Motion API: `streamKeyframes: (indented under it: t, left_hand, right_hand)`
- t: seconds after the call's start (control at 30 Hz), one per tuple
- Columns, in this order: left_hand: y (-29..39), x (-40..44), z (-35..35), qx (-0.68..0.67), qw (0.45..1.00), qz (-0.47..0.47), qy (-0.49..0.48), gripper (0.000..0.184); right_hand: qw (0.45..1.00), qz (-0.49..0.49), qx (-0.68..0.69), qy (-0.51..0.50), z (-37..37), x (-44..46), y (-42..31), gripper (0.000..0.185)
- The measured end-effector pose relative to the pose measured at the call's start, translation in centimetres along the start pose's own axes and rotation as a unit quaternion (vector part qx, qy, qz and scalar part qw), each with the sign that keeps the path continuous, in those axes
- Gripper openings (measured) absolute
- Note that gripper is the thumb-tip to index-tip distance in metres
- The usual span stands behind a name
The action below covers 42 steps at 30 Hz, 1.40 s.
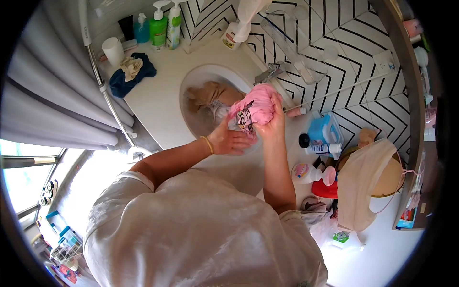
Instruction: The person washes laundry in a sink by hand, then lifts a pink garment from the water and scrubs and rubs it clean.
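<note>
Over the right part of the sink [187, 103], my right hand [273, 118] grips a bunched pink cloth [260, 103] with a dark print on its lower left. My left hand [232, 139] is beside the cloth's lower edge, palm turned towards it, fingers stretched out and apart. Whether its fingertips touch the cloth is hard to tell. In the basin, a brown cloth [215, 93] and a whitish one [219, 111] lie in water. The faucet [270, 72] is just above the pink cloth.
Green [158, 31] and blue [141, 29] pump bottles, a white cup [113, 50] and a dark blue cloth [125, 81] are at the upper left. On the right stand a blue container [325, 129], a white bottle [306, 172] and a hanging beige cloth [361, 186].
</note>
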State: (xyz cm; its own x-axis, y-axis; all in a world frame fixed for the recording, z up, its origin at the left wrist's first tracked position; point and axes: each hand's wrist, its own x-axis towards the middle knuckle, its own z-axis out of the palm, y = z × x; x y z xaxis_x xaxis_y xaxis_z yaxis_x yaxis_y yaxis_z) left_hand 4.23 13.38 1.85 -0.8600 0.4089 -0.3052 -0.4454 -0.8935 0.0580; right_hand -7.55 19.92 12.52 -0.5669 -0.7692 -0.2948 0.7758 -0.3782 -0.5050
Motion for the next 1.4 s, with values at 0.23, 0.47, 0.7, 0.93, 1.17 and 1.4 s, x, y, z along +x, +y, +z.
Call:
streamKeyframes:
  t: [0.23, 0.47, 0.7, 0.93, 1.17, 1.4]
  left_hand:
    - [4.2, 2.3, 1.4, -0.14, 0.944, 0.29, -0.074, 0.03]
    - [7.9, 5.3, -2.8, -0.091, 0.933, 0.34, 0.071, 0.021]
    - [4.6, 2.5, 2.1, -0.012, 0.922, 0.365, 0.128, 0.012]
    - [7.4, 2.2, -0.6, 0.077, 0.929, 0.356, -0.059, 0.018]
    - [5.4, 2.1, 3.7, 0.041, 0.917, 0.363, 0.162, 0.01]
    - [7.6, 2.5, -3.0, 0.399, 0.729, 0.546, -0.105, 0.019]
  right_hand:
    - [0.999, -0.023, -0.034, 0.006, -3.8, -1.4, 0.3, 0.027]
    - [0.787, -0.302, -0.537, -0.034, -4.8, -1.8, 7.6, 0.024]
    - [0.79, -0.33, -0.502, 0.125, -5.4, 7.1, 5.3, 0.007]
    - [0.488, -0.495, -0.719, 0.017, -0.3, 0.3, 8.7, 0.01]
    - [0.758, -0.28, -0.561, 0.181, -4.6, 5.8, 4.4, 0.011]
    - [0.465, -0.444, -0.766, 0.021, -0.4, -0.5, 9.7, 0.006]
